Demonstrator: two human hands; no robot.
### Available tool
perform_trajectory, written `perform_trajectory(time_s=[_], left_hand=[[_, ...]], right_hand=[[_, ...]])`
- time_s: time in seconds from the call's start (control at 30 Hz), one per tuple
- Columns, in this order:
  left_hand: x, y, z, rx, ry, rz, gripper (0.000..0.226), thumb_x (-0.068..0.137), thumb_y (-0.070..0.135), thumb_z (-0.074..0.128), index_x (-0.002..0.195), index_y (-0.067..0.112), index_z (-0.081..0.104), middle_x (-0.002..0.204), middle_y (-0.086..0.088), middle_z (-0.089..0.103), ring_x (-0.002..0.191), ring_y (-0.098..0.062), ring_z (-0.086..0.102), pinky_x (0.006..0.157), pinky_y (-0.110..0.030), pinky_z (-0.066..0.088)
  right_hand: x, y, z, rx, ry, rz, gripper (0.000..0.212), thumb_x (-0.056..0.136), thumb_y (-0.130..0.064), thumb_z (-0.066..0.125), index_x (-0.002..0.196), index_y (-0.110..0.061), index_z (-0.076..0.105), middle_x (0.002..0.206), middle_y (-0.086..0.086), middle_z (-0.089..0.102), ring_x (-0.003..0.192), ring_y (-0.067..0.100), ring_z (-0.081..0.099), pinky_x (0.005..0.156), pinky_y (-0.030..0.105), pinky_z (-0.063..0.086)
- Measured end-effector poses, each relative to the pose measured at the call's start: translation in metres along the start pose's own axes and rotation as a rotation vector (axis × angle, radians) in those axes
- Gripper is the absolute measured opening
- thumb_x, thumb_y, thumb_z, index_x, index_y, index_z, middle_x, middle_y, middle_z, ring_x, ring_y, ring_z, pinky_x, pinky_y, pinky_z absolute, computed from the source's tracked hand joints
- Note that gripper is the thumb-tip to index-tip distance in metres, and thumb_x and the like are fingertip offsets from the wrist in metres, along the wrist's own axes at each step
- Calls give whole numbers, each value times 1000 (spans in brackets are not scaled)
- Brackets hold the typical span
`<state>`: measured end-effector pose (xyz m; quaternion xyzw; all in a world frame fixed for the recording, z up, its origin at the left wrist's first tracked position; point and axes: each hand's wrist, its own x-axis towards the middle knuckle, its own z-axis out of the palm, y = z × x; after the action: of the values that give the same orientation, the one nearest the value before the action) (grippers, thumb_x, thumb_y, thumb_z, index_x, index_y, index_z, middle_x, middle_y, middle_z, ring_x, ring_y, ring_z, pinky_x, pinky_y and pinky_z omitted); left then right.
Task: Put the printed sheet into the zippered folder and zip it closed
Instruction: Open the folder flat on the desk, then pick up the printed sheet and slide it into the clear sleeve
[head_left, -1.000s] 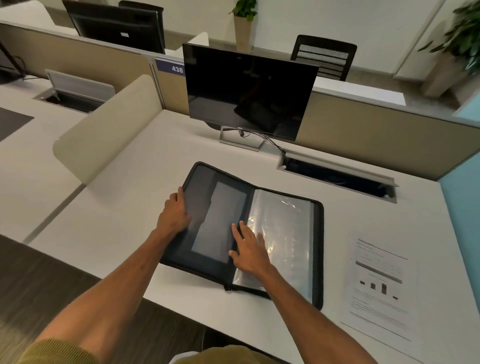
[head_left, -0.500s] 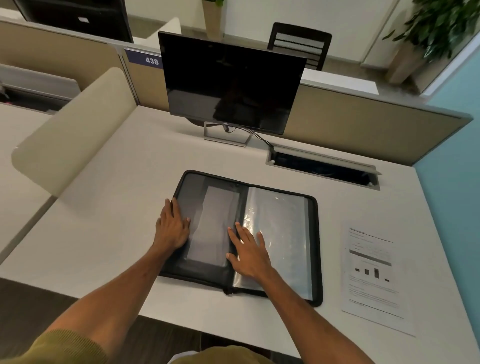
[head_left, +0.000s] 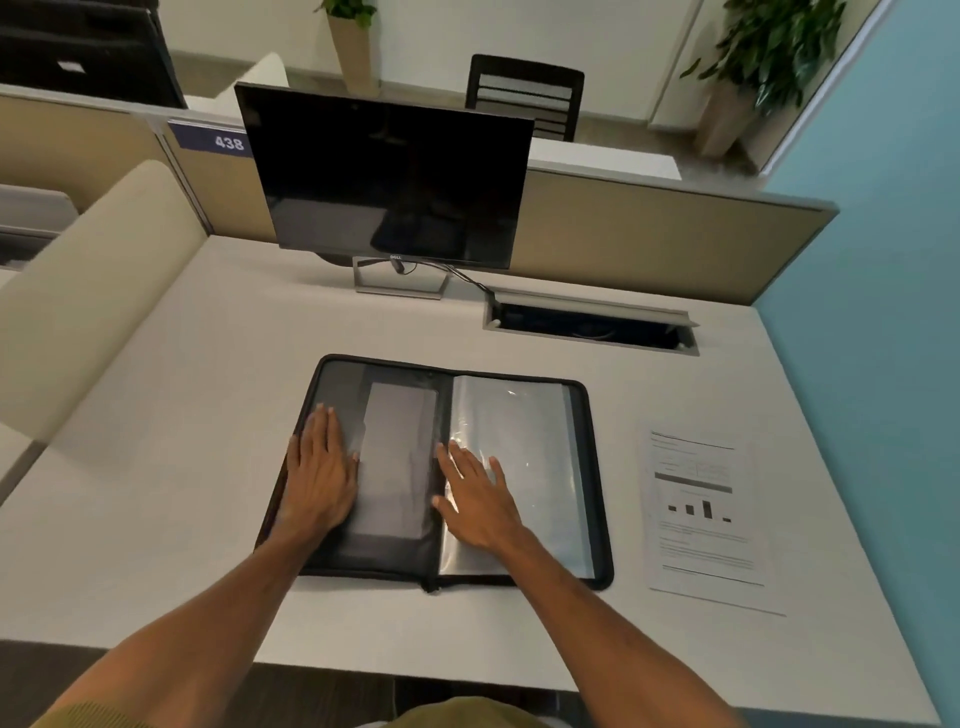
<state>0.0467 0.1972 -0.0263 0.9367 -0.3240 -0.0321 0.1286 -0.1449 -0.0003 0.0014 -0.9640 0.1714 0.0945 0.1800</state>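
The black zippered folder (head_left: 597, 467) lies spread flat on the white desk in front of me. Its left half is a dark inner cover with a grey pocket; its right half shows clear plastic sleeves (head_left: 524, 441). My left hand (head_left: 319, 478) rests palm down on the left half, fingers together. My right hand (head_left: 475, 499) lies flat on the lower left of the plastic sleeves, fingers spread. Neither hand holds anything. The printed sheet (head_left: 704, 514), with text and a small bar chart, lies on the desk to the right of the folder, apart from it.
A dark monitor (head_left: 387, 176) on a stand sits behind the folder. A cable tray (head_left: 589, 322) is open at the back right. A beige divider (head_left: 88, 291) curves along the left and a blue wall (head_left: 883, 312) bounds the right. The desk (head_left: 182, 467) front edge is near my body.
The view has shifted so the folder sits more centred. Both hands stay flat on the open folder; the left hand has slid slightly onto the left cover.
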Motion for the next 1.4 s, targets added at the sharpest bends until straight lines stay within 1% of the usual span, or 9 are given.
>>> perform_trajectory(time_s=[0.13,0.27,0.47,0.77,0.97,1.07,1.17,1.3,1.4], left_hand=[[-2,44,9,-82,-54,142,74,107,48,19,170,12,2,179,-12,3,165,-30,5,131,-62,11],[2,116,18,-117,-112,238,77,102,51,17,169,14,11,177,-14,9,164,-36,12,131,-61,13],[13,227,53,-141,-140,367,59,112,33,40,167,19,22,176,-10,18,162,-33,21,131,-54,17],[5,380,82,-173,-285,470,59,108,23,50,163,14,30,169,-12,34,155,-34,33,125,-53,36],[-5,450,100,-166,-376,327,59,110,33,48,163,15,29,161,-11,42,141,-35,48,110,-54,51],[-7,473,106,-208,-360,146,47,110,34,45,149,7,41,143,-17,51,126,-36,54,99,-51,54],[-5,487,112,-240,-386,49,35,108,30,48,131,4,48,131,-17,51,113,-33,54,90,-48,55],[-7,500,117,-300,-420,-42,37,105,24,55,134,3,46,133,-19,52,125,-37,49,96,-48,50],[-8,510,119,-412,-430,-221,42,100,18,62,135,3,45,136,-20,51,130,-39,46,98,-49,49]], right_hand=[[-16,34,-14,22,47,44,72,110,-49,35,167,-30,-4,176,0,0,163,21,5,128,53,-2],[-46,84,-27,36,92,122,68,111,-48,32,168,-29,-1,176,0,2,163,21,6,129,53,-1],[-97,172,-39,78,130,275,67,111,-52,28,168,-27,3,176,1,6,163,21,7,129,53,1],[-156,280,-67,94,160,462,66,111,-50,31,168,-25,8,176,1,9,162,21,8,130,52,4],[-181,338,-76,56,245,631,64,104,-40,53,161,-20,33,170,8,28,157,26,25,127,51,20],[-187,357,-77,107,299,852,58,98,-34,59,150,-13,46,155,14,43,140,31,43,110,49,42],[-191,372,-76,200,291,971,53,94,-33,64,139,-9,49,142,15,48,129,32,48,98,46,47],[-190,382,-79,366,277,995,55,90,-29,72,133,-7,47,139,16,46,128,33,47,98,43,46],[-186,389,-82,480,277,1038,63,87,-23,77,137,-5,43,141,17,46,131,35,45,101,43,45]])
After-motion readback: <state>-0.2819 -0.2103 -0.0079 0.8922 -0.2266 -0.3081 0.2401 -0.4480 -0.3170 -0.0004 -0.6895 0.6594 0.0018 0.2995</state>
